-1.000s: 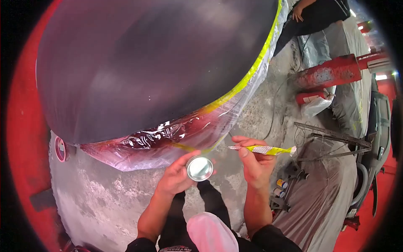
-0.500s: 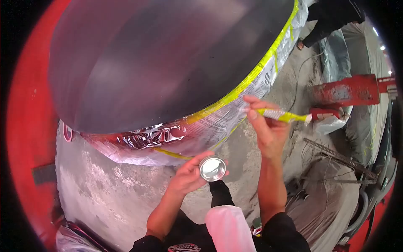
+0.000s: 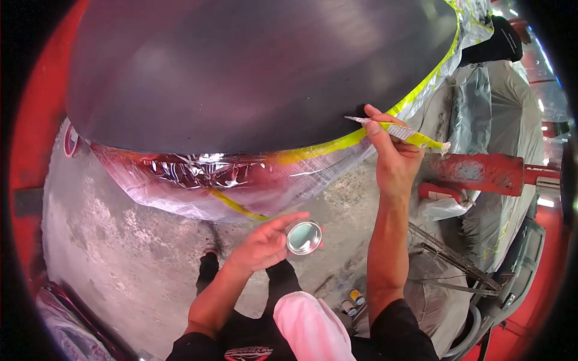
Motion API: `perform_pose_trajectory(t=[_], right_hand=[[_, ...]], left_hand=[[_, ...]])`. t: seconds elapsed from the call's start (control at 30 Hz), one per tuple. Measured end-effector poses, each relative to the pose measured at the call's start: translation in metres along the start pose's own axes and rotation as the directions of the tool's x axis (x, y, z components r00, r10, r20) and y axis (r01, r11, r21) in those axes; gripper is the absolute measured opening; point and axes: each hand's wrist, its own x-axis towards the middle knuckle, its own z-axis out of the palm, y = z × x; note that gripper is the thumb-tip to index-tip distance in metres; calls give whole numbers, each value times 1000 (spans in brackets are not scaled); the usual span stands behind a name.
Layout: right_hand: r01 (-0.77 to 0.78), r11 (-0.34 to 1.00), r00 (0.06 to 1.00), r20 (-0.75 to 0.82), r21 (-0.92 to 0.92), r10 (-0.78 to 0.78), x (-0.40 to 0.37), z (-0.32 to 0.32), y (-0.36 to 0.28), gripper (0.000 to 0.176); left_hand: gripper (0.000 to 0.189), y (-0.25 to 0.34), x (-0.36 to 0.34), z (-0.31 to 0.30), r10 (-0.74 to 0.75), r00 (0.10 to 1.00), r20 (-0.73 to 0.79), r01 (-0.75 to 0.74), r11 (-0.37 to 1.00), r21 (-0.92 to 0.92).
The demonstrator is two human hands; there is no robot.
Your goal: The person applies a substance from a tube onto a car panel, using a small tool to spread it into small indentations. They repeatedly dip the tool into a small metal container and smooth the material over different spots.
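My left hand (image 3: 259,248) grips a small round tub (image 3: 303,236) with a shiny rim, and pale grey-green liquid shows inside it. In my right hand (image 3: 397,162) is a rolled paper stick (image 3: 400,130), printed like newspaper and wrapped with yellow tape. Its pointed tip aims left, overlapping the edge of a smooth dark car panel (image 3: 241,78) in this view. Yellow masking tape (image 3: 325,146) borders that panel. Below the tape, newspaper (image 3: 307,170) and clear plastic cover the car's front, with a shiny red lamp-like area (image 3: 205,171) beneath the film.
A red metal post (image 3: 481,174) juts in at right, near a covered vehicle (image 3: 512,108). Perforated metal strips (image 3: 451,257) lie below it. Two small cans (image 3: 356,296) stand on the concrete floor (image 3: 144,240). Another person's dark sleeve (image 3: 497,45) shows at the upper right.
My right hand with the paper stick has moved up and forward to the panel's taped edge. The tub stays nearly in place, while the view has shifted with my head.
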Motion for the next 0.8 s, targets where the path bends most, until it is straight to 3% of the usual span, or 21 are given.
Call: perform_pose_trajectory(t=[0.8], right_hand=[[11,999,1000,15,-52,-10,1,6,-6,19]], left_hand=[[60,-6,-9,1,9,1000,-8,-9,999,44]])
